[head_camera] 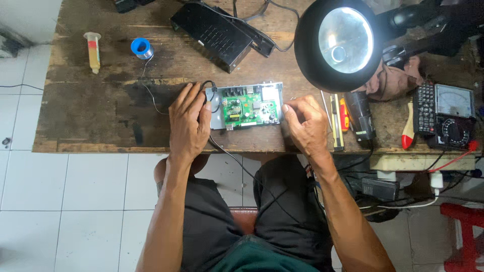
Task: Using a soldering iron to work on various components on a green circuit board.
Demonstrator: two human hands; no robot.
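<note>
The left hand (189,123) lies flat with its fingers spread, pressing down on the left end of the open metal box (246,106) and on the black wire (229,156) that plugs in there. The right hand (306,123) has its fingers curled in at the box's right end; I cannot tell if it pinches anything small. The box sits near the front edge of the wooden table (91,111), and its green board (247,108) shows. The black lid (212,32) is already off and lies further back. The screwdrivers (339,118) and meter (446,116) lie untouched, so I think work on the board has hardly begun.
</note>
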